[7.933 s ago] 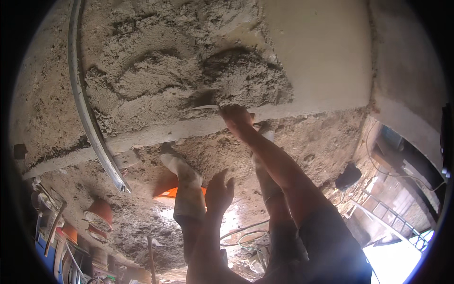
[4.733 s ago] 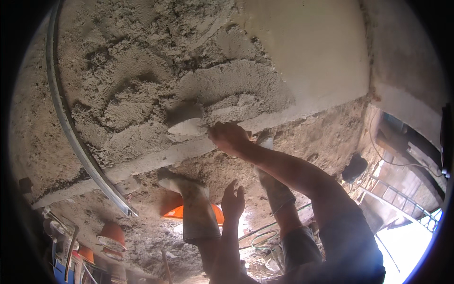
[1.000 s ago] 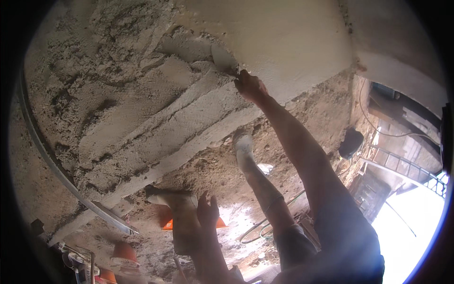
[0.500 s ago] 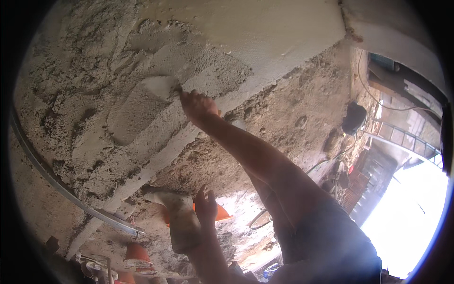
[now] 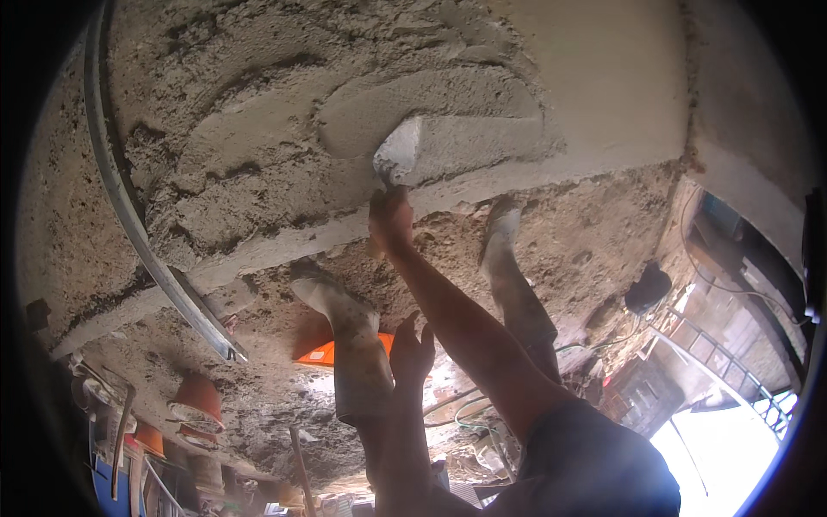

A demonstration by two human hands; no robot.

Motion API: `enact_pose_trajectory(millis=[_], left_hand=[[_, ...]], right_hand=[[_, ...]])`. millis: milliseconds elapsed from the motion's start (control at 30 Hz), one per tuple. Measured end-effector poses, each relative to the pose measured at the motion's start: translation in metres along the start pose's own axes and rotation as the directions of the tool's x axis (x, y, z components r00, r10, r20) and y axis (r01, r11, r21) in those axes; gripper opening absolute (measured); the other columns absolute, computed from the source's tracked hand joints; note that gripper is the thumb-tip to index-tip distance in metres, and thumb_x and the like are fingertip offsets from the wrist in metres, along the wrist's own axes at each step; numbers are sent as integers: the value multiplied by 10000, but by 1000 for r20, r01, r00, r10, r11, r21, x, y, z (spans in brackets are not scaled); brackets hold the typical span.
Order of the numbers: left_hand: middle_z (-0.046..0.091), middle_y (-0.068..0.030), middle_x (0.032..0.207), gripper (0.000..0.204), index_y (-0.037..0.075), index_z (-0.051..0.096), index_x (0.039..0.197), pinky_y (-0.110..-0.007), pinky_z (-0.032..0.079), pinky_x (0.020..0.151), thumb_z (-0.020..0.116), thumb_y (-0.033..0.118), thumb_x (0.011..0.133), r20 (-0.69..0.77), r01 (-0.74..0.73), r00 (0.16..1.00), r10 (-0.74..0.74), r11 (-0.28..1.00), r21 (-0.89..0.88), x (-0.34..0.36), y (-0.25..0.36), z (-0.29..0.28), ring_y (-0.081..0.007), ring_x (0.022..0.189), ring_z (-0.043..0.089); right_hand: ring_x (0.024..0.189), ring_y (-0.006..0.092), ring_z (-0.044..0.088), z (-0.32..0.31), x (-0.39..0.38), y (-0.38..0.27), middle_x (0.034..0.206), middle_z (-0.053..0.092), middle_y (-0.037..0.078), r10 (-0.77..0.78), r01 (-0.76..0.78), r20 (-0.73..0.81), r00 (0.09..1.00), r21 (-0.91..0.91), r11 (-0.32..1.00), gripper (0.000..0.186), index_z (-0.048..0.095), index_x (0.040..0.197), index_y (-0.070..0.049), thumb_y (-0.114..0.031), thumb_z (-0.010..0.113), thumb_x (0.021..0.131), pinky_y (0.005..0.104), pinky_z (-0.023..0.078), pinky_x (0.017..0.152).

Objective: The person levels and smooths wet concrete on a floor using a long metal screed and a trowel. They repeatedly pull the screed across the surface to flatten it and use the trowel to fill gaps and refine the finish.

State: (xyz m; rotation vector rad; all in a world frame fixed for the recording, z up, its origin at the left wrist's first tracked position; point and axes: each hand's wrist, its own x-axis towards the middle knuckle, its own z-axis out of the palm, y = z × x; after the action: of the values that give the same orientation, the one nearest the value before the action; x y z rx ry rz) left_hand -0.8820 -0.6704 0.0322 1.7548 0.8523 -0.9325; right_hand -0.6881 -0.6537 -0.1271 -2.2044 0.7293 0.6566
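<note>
My right hand [image 5: 392, 220] grips a trowel [image 5: 401, 148], its pale pointed blade lying flat against the rough grey mortar [image 5: 250, 138]. Around the blade a curved, smoother patch has been spread in the mortar. The handle is mostly hidden in my fingers. Below it, my left hand [image 5: 413, 351] is raised with nothing in it, fingers apart, beside one of my mortar-stained boots [image 5: 357, 370]. My other boot [image 5: 515, 284] stands to the right of my right forearm. A smooth plastered area [image 5: 603, 77] borders the mortar at the upper right.
A long metal bar [image 5: 129, 220] lies across the left side. Behind the left boot is an orange object [image 5: 319, 355]. Terracotta-coloured buckets [image 5: 198, 401] stand at the lower left. A ladder [image 5: 728, 370], a dark hanging item [image 5: 648, 289] and hoses are at the right.
My view has turned, bringing the second boot and more of the bar into sight. The trowel blade has swung from pointing left to pointing up. My left hand stays empty.
</note>
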Motion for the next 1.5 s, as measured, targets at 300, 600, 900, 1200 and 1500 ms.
enact_pose_trajectory(millis=[300,600,900,1200,1500], left_hand=[[618,-175,1277,516,62,524,1368,-429,479,987,568,395,977,130,32,991,-16,992,-122,0,10,-30,-335,1181,600],[608,-169,1314,482,83,551,1365,-416,461,1024,581,364,974,-65,-23,998,4,956,-292,-22,25,-32,-325,1224,581],[626,-147,1282,454,99,578,1335,-431,471,1006,588,359,963,-47,18,998,-40,917,-399,-13,23,-80,-325,1193,597],[654,-169,1219,428,89,596,1306,-429,489,979,627,312,941,-219,-32,970,-110,827,-561,0,-1,-125,-335,1141,624],[658,-184,1219,422,89,606,1293,-431,505,954,630,320,940,-274,2,942,-194,819,-574,6,-18,-130,-346,1110,640]], right_hand=[[774,396,699,181,-107,-126,897,666,285,-442,572,541,715,-90,815,442,418,1344,59,-99,529,946,489,573,626],[880,399,706,-43,28,-63,970,661,241,-424,599,482,767,-775,202,197,530,1076,-38,-206,538,973,499,593,728],[561,253,557,-42,85,-125,727,528,59,81,-121,295,952,119,985,284,521,1075,-90,-338,589,955,443,521,552],[579,246,548,204,-56,-270,774,525,77,-118,129,578,807,21,991,236,534,1003,-73,-273,616,909,439,531,502],[818,342,721,227,-109,-313,930,682,264,-450,906,805,387,-423,23,264,602,1092,69,-83,603,875,431,601,679]])
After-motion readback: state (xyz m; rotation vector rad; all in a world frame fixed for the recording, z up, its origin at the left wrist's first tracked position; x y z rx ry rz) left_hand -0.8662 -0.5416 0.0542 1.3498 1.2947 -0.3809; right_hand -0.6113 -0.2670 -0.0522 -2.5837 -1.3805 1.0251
